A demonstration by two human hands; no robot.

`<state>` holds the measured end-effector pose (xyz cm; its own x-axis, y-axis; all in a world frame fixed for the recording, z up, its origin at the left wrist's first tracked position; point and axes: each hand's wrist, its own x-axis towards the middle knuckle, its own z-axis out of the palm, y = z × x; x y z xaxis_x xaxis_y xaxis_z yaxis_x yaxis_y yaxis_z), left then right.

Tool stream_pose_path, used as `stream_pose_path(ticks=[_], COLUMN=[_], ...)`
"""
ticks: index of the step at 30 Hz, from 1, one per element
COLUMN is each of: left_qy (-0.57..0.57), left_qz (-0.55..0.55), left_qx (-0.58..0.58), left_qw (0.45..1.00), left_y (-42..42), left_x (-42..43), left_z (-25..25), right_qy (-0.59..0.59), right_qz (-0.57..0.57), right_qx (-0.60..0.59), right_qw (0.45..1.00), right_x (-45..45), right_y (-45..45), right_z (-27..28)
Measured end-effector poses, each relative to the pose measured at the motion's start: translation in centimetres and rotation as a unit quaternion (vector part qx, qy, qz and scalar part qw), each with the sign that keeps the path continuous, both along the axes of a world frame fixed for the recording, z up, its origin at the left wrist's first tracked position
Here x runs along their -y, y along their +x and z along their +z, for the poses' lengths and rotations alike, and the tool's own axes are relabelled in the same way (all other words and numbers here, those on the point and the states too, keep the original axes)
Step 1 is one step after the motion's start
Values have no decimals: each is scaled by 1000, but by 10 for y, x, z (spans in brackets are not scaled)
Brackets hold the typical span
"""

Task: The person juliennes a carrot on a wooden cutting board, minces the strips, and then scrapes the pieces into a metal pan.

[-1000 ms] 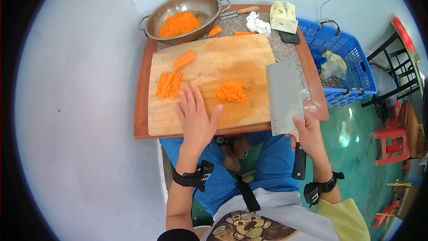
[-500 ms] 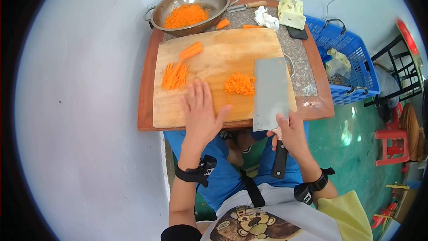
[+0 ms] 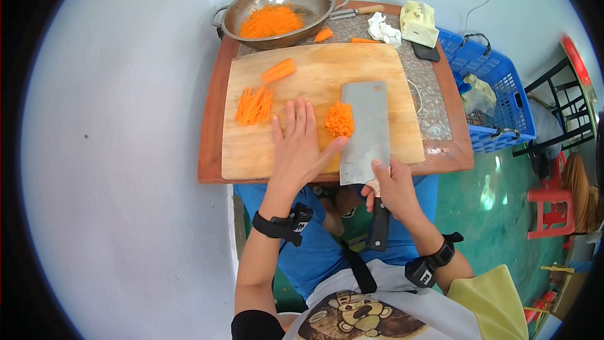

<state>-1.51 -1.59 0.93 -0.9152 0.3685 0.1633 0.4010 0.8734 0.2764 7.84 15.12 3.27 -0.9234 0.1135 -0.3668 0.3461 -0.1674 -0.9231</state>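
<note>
My right hand [image 3: 395, 187] grips a cleaver [image 3: 366, 129] where blade meets black handle. The blade lies nearly flat on the wooden cutting board [image 3: 308, 66], its left edge against a small heap of minced carrot [image 3: 340, 119]. On the heap's other side is my left hand [image 3: 302, 141], open, fingers stretched over the board and thumb near the heap's lower edge. Carrot strips [image 3: 255, 106] lie left of my left fingertips. Above them rests a peeled carrot piece [image 3: 279, 70].
A metal pan [image 3: 280, 12] with chopped carrot stands behind the board. Near it are a carrot chunk [image 3: 324, 34], a wooden-handled tool [image 3: 357, 11], crumpled tissue [image 3: 384, 30], a tissue pack [image 3: 418, 23] and a phone [image 3: 425, 51]. A blue basket [image 3: 500, 69] stands right of the table.
The cleaver has slid left, pressing the minced carrot into a narrower heap. My left hand has moved right, closer to the heap. The view has shifted slightly.
</note>
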Motion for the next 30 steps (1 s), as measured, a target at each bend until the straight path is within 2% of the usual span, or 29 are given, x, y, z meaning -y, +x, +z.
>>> stream_pose_path(ticks=[8,10,16,23,26,29,30], left_qy=[-1,50,67,62,39,92,184], left_qz=[-40,-43,-47,-65,-81,-91,-82], left_qx=[37,49,65,91,89,95,78], left_qw=[999,997,995,992,992,987,976], left_y=[-7,-10,-11,-10,-11,-16,-18], left_x=[3,3,3,0,-3,-1,2], left_z=[5,3,4,18,18,26,27], right_qy=[-23,-14,-31,-53,-69,-108,-125], right_qz=[47,55,53,32,56,63,67], right_qx=[11,20,19,12,21,33,41], right_qw=[999,998,998,998,996,992,989], right_x=[16,21,26,27,21,16,14], right_y=[-8,-10,-12,-11,-11,-12,-12], right_z=[-9,-7,-6,-3,-9,-9,-9])
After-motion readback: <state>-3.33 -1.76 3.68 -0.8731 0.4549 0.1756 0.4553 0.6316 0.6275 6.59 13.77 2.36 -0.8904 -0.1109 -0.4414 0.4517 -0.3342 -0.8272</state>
